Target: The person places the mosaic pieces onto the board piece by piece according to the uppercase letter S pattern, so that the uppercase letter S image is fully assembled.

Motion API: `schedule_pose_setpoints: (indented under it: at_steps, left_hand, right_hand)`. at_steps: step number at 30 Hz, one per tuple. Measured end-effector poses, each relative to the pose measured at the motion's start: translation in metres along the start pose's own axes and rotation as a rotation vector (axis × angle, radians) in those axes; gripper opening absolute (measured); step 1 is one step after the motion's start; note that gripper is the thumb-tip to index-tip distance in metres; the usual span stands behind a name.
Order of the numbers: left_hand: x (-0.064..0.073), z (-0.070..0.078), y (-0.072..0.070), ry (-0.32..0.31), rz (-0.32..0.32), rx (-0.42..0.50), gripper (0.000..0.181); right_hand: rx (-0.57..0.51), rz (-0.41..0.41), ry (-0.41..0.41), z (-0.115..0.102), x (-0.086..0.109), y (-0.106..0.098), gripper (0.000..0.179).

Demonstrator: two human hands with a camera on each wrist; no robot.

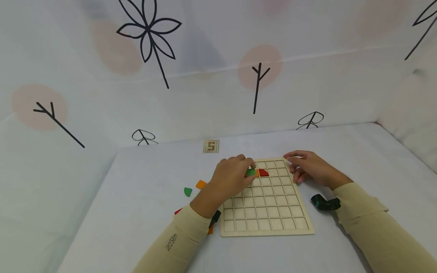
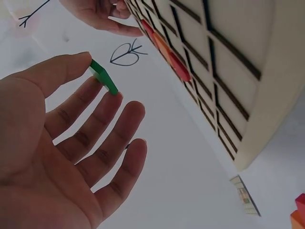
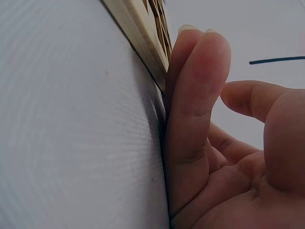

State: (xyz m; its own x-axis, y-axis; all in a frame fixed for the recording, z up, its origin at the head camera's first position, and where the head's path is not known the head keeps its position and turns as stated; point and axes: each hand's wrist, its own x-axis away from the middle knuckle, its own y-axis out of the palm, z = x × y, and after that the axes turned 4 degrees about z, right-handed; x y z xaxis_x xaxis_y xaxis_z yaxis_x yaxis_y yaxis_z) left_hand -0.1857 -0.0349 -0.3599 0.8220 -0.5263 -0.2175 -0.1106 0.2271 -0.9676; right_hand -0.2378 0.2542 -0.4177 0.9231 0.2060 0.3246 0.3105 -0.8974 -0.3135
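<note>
My left hand (image 1: 229,176) is over the far left part of the wooden grid board (image 1: 266,212). Between thumb and fingers it pinches a thin green tile (image 2: 104,78), held above the board in the left wrist view. Red and orange tiles form a short row in the board's cells, with a quarter-round red tile (image 1: 263,173) at its right end and an orange tile (image 1: 257,173) beside that. At the board's far right edge rests my right hand (image 1: 312,168), its fingers (image 3: 195,105) loosely extended against the rim and holding nothing.
Left of the board lie loose tiles: an orange one (image 1: 201,184), a quarter-round green one (image 1: 187,192), and red and orange ones partly hidden by the left forearm. A small pattern card (image 1: 211,146) lies behind the board, near the patterned backdrop (image 1: 211,102).
</note>
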Motion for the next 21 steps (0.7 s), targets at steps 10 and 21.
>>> schedule_pose_setpoints:
  at_steps: [10,21]
  left_hand:
    - [0.002,-0.009,0.012,-0.050,-0.076,0.076,0.025]
    - [-0.001,-0.017,0.022,-0.104,-0.158,0.167,0.026]
  right_hand:
    - [0.005,0.003,0.004,0.000,-0.001,0.000,0.050]
    - [0.020,0.006,-0.001,0.001,-0.001,0.000,0.051]
